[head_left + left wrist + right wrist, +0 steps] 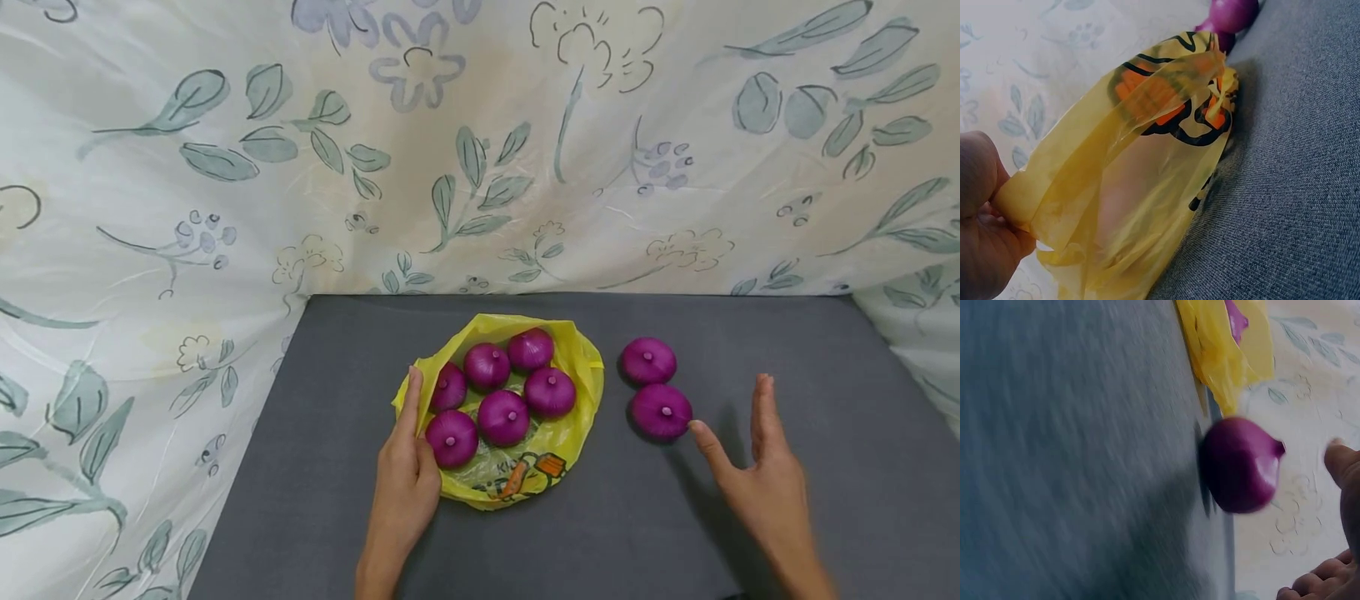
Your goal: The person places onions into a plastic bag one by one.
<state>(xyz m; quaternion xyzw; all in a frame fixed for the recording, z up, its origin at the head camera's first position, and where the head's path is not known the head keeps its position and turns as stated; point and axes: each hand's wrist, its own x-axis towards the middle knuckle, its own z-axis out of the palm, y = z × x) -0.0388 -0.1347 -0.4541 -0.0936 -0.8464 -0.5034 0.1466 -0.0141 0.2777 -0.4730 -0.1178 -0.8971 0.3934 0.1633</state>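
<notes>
A yellow plastic bag (584,400) lies wide-mouthed on the dark table, with several purple onions (504,418) inside and a printed picture on its near side. My left hand (405,479) grips the bag's left rim; in the left wrist view the thumb and fingers (1007,240) pinch the thin plastic. Two more onions sit to the right of the bag, a far onion (648,361) and a near onion (662,412). Beside the near one, my right hand (767,483) hovers with thumb and fingers spread apart, holding nothing.
The dark grey table (300,467) carries the bag and the loose onions. A floral-printed cloth (465,192) hangs behind the table's back edge and along its left and right sides.
</notes>
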